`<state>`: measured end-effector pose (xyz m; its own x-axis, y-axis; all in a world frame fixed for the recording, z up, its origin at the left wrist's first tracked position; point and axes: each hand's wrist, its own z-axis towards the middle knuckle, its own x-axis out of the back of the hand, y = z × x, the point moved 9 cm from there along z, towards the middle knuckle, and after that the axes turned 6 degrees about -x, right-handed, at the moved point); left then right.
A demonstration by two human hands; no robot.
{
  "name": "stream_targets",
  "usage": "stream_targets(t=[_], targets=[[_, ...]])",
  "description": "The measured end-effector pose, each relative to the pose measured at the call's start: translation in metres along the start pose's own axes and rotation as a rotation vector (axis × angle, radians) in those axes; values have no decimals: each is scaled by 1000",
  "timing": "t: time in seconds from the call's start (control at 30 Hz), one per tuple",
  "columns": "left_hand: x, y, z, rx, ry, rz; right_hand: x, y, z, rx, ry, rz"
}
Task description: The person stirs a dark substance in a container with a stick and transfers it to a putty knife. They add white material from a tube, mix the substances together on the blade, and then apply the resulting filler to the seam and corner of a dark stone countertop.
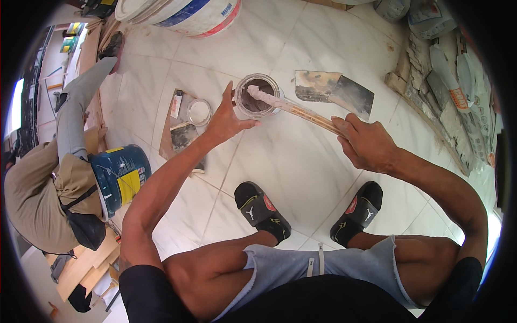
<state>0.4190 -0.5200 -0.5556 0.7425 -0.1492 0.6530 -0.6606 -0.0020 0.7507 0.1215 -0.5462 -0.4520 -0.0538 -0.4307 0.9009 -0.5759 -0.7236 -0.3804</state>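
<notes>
An open tin can (271,82) with a whitish-smeared rim stands on the tiled floor, grey paste inside it. My left hand (229,118) cups its near left side, thumb and fingers spread around it. In my right hand (369,141) is a wooden stick (312,117), gripped at its right end. Thick pale paste coats the stick's other end, which is over the can's mouth. Two flat scraper blades (318,86), (353,96) lie right of the can. Left of it, a round lid or small tub (199,112) sits beside a dark, paste-stained plate (184,135).
A large white bucket (186,19) stands at the far side. At left, another person (40,199) bends beside a dark blue bucket (121,175). Broken boards (431,102) and plastic bags (449,75) line the right side. My sandalled feet (264,210) are on the floor tiles.
</notes>
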Motion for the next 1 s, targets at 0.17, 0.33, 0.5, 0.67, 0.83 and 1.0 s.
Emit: stream_targets(t=[0.17,0.33,0.5,0.67,0.83,1.0], targets=[[-47,-33,-62,368,-512,198,20,0,-2,121,141,30],[-128,77,-59,-135,-498,212,38,0,7,185,234,49],[-178,154,20,-418,-289,449,70,9,10,256,321,61],[-159,136,101,-406,165,708,104,-1,24,351,407,53],[-160,92,138,21,-202,439,113,11,15,326,384,15],[-164,104,132,-192,-194,638,125,11,12,347,436,75]])
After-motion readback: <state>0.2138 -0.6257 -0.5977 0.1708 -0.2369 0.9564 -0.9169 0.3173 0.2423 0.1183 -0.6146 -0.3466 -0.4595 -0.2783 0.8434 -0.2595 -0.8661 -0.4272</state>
